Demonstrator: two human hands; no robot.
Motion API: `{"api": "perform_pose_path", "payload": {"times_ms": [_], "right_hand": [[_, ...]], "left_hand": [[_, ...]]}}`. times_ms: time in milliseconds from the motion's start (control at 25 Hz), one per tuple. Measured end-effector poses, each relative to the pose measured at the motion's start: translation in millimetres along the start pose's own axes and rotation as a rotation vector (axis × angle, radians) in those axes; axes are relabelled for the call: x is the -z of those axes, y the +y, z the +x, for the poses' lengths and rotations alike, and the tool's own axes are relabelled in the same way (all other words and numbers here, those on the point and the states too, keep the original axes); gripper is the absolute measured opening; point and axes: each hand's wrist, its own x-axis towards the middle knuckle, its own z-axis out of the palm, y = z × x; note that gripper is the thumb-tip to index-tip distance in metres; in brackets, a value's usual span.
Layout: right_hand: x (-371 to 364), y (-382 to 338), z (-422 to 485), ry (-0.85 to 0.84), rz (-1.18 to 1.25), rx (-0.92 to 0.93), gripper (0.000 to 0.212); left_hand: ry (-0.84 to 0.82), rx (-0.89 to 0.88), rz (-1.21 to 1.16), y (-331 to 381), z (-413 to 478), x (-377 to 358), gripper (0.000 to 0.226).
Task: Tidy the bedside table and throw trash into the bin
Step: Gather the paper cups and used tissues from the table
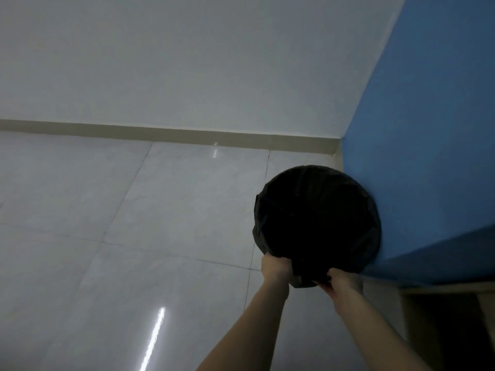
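Head view. One bin (317,220) is present: round, black, and lined with one black liner (305,279) whose crumpled edge is folded over the rim. The interior reads as solid black and its contents cannot be made out.

Position: the bin sits low in the corner of the room on the tiled floor (134,210), its right side against the blue wall (428,129). It stands near the skirting board (160,132) that runs along the foot of the white wall (187,62).

Orientation: the mouth faces up towards the viewer, so the bin is seen almost end-on. Its long axis runs from the mouth down towards the floor, tipped slightly towards the near side.

Hands: two, both bare and both on the near rim. The left hand (277,269) has its fingers curled over the rim, gripping the liner edge at the near left. The right hand (341,283) is closed on a bunched fold of the liner at the near right. The two hands are near each other but do not touch. Two bare forearms rise from the lower edge.

Other items: one pale wooden frame (455,289) at lower right, around a dark opening.
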Motion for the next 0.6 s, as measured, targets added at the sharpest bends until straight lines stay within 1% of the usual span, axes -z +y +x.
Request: {"api": "perform_pose_path", "payload": {"times_ms": [80,120,240,320,400,440,520,560,600], "right_hand": [[28.5,36.1,-18.0,0.065,-0.060,-0.034,0.045],[42.8,53.0,-27.3,0.075,-0.079,-0.048,0.046],[83.8,100.0,-60.5,0.086,-0.094,-0.106,0.048],[108.4,125.6,-77.9,0.090,-0.093,-0.135,0.046],[135.1,142.1,-97.6,0.134,-0.125,-0.116,0.044],[142.6,142.6,-102.0,0.188,-0.171,-0.095,0.047],[162.9,145.3,-108.9,0.287,-0.257,-0.007,0.059],[166.4,144.7,-116.1,0.287,-0.347,0.061,0.065],[168.2,142.5,-124.7,0.246,-0.446,0.127,0.068]], "left_hand": [[-0.009,0.017,0.039,-42.5,-16.0,10.9,0.015],[-0.017,0.032,0.043,-62.4,-25.3,17.0,0.018],[0.004,0.035,0.045,-109.1,-62.4,41.4,0.040],[0.071,0.010,0.100,-126.2,-87.5,53.7,0.053],[0.176,-0.083,0.272,-134.6,-120.0,61.1,0.065],[0.217,-0.141,0.359,-134.6,-132.2,60.9,0.069],[0.240,-0.268,0.487,-137.5,-153.1,58.3,0.071],[0.240,-0.334,0.542,-136.8,-156.8,57.0,0.072],[0.220,-0.402,0.609,-138.3,-154.8,59.4,0.071]]}}
